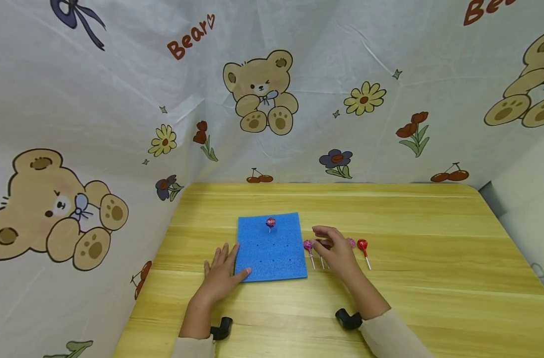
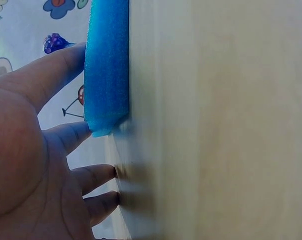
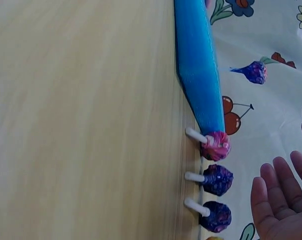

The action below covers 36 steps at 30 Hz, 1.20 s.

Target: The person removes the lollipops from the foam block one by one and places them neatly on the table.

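A blue foam board [image 1: 272,263] with small holes lies on the table, and one wrapped lollipop [image 1: 270,222] stands upright near its far edge. My left hand [image 1: 221,273] rests at the board's left side with fingers spread, its thumb over the near left corner. To the right of the board, my right hand [image 1: 339,253] hovers over a row of lollipops, fingers loosely bent and holding nothing. In the right wrist view a pink lollipop [image 3: 216,146] and two dark purple lollipops [image 3: 218,180] lie beside the hand. A red lollipop [image 1: 363,245] ends the row; the hand partly hides the middle ones.
The wood-grain table [image 1: 433,278] extends to the right of the lollipops. A white cloth [image 1: 308,139] printed with bears and flowers hangs behind the table and along its left side. Black wrist mounts [image 1: 348,319] sit on both forearms.
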{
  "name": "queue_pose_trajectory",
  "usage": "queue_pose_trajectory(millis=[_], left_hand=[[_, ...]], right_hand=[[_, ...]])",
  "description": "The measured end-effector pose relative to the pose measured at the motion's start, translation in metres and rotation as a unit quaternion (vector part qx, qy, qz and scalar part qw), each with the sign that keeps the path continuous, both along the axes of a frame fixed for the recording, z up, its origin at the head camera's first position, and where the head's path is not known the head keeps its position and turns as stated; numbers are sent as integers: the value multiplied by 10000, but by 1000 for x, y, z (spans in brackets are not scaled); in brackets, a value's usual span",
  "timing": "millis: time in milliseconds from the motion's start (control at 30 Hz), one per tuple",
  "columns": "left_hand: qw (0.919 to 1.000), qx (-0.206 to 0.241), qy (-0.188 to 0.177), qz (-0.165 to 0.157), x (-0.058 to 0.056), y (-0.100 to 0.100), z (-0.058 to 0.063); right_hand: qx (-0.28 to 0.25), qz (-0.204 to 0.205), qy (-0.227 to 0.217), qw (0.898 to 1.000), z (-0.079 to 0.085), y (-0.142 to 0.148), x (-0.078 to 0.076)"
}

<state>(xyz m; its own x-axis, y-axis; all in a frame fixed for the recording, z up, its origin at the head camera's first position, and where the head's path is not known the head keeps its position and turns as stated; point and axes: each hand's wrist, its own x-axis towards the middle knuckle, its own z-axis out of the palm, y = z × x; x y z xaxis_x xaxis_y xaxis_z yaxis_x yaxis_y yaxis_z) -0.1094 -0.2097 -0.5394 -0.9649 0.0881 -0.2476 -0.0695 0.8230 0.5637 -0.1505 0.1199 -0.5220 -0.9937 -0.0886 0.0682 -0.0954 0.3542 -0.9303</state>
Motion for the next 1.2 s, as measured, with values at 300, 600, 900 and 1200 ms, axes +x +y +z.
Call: queue_pose_trajectory(millis=[300, 600, 900, 1200], left_hand=[[10000, 16, 9, 0, 0, -1, -2], [10000, 44, 0, 3, 0, -1, 0], [10000, 24, -8, -13, 0, -1, 0], [10000, 20, 83, -17, 1, 0, 1]], right_hand=[[28, 240, -288, 9993, 3, -19, -4], [-125, 396, -363, 9985, 2, -37, -11], [53, 503, -519, 9974, 1, -52, -16], [45, 710, -540, 9960, -3, -65, -22]])
